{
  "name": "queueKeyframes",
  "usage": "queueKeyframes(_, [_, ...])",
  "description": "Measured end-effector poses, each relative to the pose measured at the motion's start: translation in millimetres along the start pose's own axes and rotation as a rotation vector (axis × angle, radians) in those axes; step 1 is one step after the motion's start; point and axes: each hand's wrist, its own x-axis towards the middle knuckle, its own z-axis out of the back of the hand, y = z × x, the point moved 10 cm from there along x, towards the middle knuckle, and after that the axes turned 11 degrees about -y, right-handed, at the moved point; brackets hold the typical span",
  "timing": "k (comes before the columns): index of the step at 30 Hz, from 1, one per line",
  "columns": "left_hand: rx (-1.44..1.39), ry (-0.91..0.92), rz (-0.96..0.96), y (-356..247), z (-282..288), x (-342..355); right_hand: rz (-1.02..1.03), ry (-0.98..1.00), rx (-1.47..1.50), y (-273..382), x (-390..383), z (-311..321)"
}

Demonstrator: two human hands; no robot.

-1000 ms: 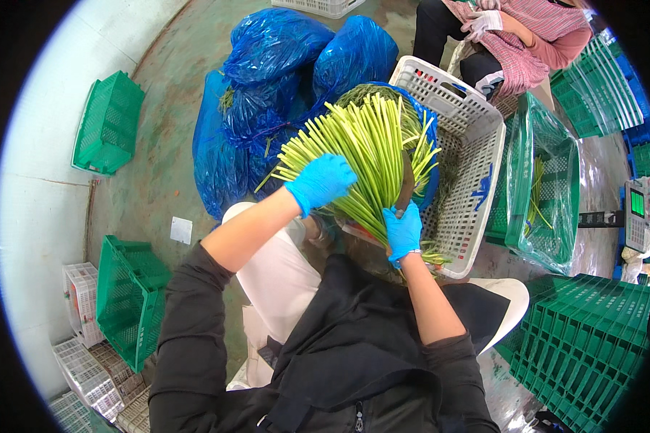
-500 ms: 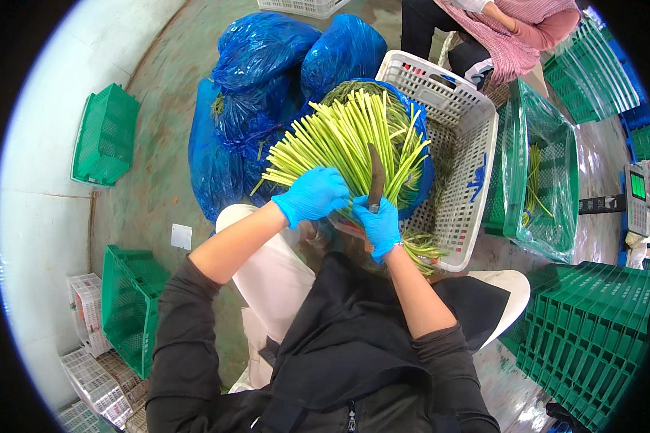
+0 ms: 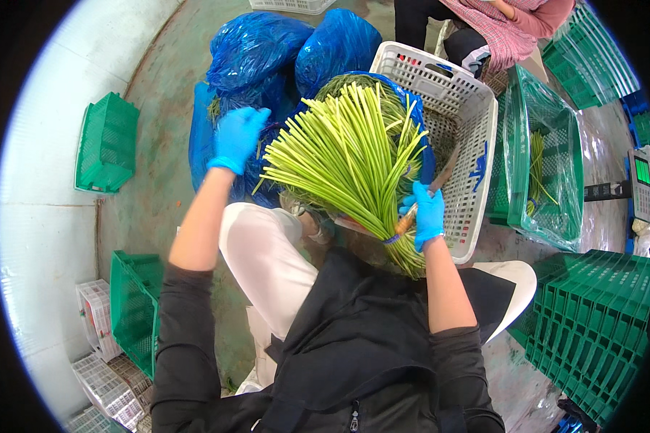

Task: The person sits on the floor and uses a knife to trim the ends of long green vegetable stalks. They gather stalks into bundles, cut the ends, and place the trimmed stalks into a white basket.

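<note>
My left hand (image 3: 240, 137), in a blue glove, is raised over the blue plastic bags, left of the stalks. Its fingers are bent but apart from the thumb, and I see nothing held in it. My right hand (image 3: 427, 213), gloved in blue too, is closed round the wooden handle of a knife (image 3: 446, 172), whose brown-stained blade points up and right. Between the hands lies a large fan of long green stalks (image 3: 339, 159), like garlic scapes, cut ends up and left. A purple band (image 3: 391, 239) circles them near their narrow lower end.
A white perforated crate (image 3: 477, 159) stands at the right, beside a plastic-lined green crate (image 3: 516, 159). Full blue bags (image 3: 260, 50) are heaped at the far left. Stacked green crates (image 3: 592, 325) and a scale (image 3: 641, 184) are farther right. Another person sits at the far right.
My left hand has moved left and up, away from the stalks. The right hand has shifted right with the knife, tilting its blade from upright toward the right.
</note>
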Motion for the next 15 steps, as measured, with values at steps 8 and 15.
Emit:
queueKeyframes(8, [-0.541, 0.179, -0.198, -138, -117, -102, -0.315, 0.274, 0.333, -28, 2, -1])
queueKeyframes(15, [-0.343, 0.231, -0.036, -172, -155, -157, -0.17, 0.053, 0.137, -54, 15, 10])
